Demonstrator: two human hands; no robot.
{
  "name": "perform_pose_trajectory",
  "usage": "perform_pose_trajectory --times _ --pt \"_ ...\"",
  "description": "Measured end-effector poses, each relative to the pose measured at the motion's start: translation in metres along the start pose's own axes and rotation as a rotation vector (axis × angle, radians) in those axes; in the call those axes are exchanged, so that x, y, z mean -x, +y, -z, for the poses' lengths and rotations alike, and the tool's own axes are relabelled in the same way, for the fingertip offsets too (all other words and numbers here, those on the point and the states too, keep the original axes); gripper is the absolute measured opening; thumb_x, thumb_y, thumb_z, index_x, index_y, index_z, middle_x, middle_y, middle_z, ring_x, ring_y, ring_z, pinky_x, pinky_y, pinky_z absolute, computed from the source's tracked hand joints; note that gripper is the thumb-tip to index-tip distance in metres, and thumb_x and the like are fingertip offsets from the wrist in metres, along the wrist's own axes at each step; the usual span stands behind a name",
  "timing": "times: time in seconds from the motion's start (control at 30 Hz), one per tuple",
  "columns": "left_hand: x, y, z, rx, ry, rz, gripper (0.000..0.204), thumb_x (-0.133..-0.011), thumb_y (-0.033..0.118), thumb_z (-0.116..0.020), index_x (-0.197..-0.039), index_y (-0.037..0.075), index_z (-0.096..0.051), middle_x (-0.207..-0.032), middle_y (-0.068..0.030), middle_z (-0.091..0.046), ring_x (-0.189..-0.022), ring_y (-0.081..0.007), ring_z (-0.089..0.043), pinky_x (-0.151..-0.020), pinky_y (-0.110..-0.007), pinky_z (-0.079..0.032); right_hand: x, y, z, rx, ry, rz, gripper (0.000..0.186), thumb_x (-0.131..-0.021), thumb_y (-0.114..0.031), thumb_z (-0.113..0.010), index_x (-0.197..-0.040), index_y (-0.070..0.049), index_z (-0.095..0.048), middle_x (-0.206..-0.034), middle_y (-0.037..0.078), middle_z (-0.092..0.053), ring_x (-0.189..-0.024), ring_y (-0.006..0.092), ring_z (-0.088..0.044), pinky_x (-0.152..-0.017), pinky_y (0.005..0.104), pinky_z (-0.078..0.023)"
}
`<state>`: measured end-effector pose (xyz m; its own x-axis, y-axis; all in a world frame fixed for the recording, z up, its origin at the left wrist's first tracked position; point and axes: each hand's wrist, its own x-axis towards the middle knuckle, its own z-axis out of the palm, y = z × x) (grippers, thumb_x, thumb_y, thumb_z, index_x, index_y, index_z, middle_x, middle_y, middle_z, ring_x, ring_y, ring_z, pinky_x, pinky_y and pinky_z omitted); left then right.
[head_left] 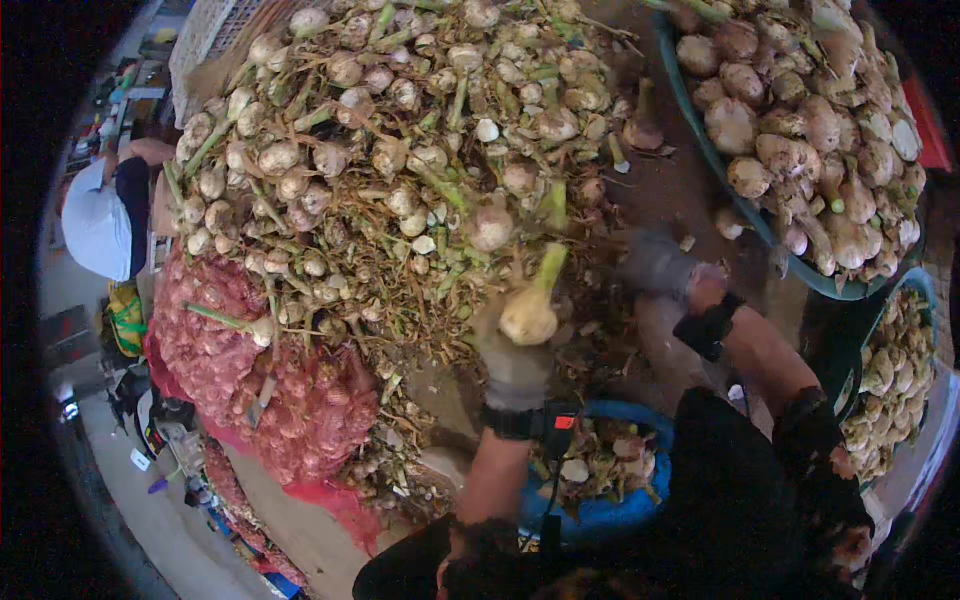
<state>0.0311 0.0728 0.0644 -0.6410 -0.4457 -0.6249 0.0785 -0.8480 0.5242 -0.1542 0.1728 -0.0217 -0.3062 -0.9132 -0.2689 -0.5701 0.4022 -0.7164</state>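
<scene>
My left hand (512, 368), in a blurred grey glove, holds a pale garlic bulb (528, 318) with an upright green stalk, beside a heap of garlic (350, 150) with stalks, roots and trimmings. My right hand (665, 268), also gloved in grey, is to the right of that bulb above the brown ground, too smeared to show its fingers or anything in them. At upper right a teal tub (775, 255) is full of trimmed bulbs. A blue basin (610, 515) of trimmings sits between my forearms.
Red mesh sacks of garlic (260, 400) lie at left. Another tub of garlic (880, 370) stands at right. A pale crate (205, 55) is at upper left. Another person in a white top (95, 220) is at the far left, near equipment and bags.
</scene>
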Motion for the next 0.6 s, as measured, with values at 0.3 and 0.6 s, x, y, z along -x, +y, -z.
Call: perform_pose_trajectory --times 0.3,0.6 --pt "-0.033 0.052 0.008 -1.475 -0.054 0.058 0.036 -0.074 0.024 -0.055 -0.101 0.002 -0.048 -0.098 -0.0079 -0.053 -0.095 -0.0191 -0.049 -0.079 -0.031 -0.04 0.044 0.03 0.022 -0.007 0.05 -0.277 0.035 -0.068 -0.027 -0.054 -0.098 -0.008 -0.054 -0.082 0.018 -0.057 -0.075 0.0316 -0.055 -0.069 0.0366 -0.044" --pt "-0.152 0.073 0.063 -1.704 0.427 -0.261 0.055 -0.07 0.035 -0.059 -0.1 -0.01 -0.047 -0.092 -0.0169 -0.055 -0.085 -0.0224 -0.053 -0.076 -0.031 -0.041 0.033 0.008 0.014 -0.116 0.088 -0.244 0.036 -0.07 -0.029 -0.056 -0.099 -0.008 -0.054 -0.084 0.016 -0.058 -0.077 0.0306 -0.055 -0.069 0.0345 -0.044"
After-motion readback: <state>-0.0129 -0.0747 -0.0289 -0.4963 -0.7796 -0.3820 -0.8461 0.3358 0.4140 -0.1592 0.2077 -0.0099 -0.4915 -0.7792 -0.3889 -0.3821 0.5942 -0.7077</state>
